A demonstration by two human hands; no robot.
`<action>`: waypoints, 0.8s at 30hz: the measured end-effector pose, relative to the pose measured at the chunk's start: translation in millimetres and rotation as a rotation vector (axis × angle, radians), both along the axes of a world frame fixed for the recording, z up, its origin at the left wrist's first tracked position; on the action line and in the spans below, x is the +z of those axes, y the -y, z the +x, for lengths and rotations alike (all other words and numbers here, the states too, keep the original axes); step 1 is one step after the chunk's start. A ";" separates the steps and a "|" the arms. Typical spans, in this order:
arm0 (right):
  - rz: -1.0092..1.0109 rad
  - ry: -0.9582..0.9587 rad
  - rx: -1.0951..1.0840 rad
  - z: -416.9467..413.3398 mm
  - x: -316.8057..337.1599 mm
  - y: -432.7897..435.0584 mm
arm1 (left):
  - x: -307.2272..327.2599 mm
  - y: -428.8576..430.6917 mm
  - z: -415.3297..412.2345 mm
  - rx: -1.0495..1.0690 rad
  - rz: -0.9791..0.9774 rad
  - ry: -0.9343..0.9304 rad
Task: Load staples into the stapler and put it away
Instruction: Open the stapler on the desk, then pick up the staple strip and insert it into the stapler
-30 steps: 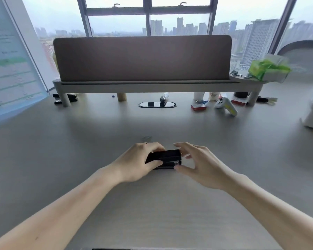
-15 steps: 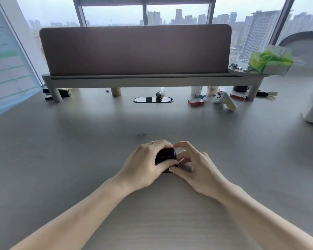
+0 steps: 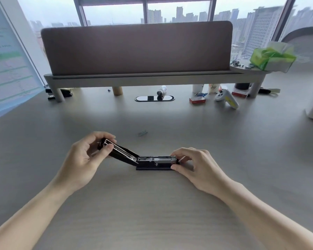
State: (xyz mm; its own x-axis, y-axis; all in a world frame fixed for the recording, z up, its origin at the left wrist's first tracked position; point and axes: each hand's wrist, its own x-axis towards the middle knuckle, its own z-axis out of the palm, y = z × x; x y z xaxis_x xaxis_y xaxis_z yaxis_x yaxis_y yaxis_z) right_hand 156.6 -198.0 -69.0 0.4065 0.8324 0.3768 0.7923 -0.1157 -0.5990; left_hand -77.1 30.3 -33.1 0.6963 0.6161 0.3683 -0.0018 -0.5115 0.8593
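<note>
A black stapler [image 3: 152,162] lies on the grey desk [image 3: 152,204] in front of me, its top cover swung open to the left so the metal staple channel shows. My left hand [image 3: 85,159] grips the raised end of the cover. My right hand [image 3: 197,166] pinches the front end of the base and channel. A small strip of staples [image 3: 142,132] lies loose on the desk just behind the stapler. A red staple box [image 3: 197,100] sits further back to the right.
A low shelf with a brown divider panel [image 3: 137,49] spans the back of the desk. Under and beside it are a cable port [image 3: 154,98], a small bottle [image 3: 161,91], a white and yellow controller [image 3: 226,98], cups and a green tissue pack [image 3: 271,57].
The stapler was closed and held between both hands. Now its cover is swung open to the left, my left hand has moved left with it, and my right hand holds the base.
</note>
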 end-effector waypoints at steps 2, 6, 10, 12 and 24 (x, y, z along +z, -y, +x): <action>0.002 0.015 0.002 -0.5 0.7 -0.2 | 2.2 -9.6 -8.0 0.005 0.080 -0.172; 0.002 0.033 0.004 -1.0 1.3 0.1 | 12.7 -18.8 -11.2 -0.025 0.256 -0.444; -0.001 0.033 -0.001 -2.0 2.7 0.5 | 20.7 -14.9 -7.0 -0.044 0.369 -0.514; -0.001 0.034 0.004 -2.9 3.2 0.3 | 16.9 -17.3 -8.0 -0.048 0.341 -0.533; 0.030 -0.023 -0.025 19.1 16.9 -7.4 | 22.1 -27.2 36.0 -0.036 0.238 -0.487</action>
State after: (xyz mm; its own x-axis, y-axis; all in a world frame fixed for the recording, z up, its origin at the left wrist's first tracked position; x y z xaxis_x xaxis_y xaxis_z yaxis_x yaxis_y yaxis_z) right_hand 175.7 -190.6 -52.1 0.4355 0.8104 0.3920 0.7756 -0.1168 -0.6204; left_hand -41.1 57.5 -11.0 0.8406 0.5274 0.1235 0.3466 -0.6989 0.6256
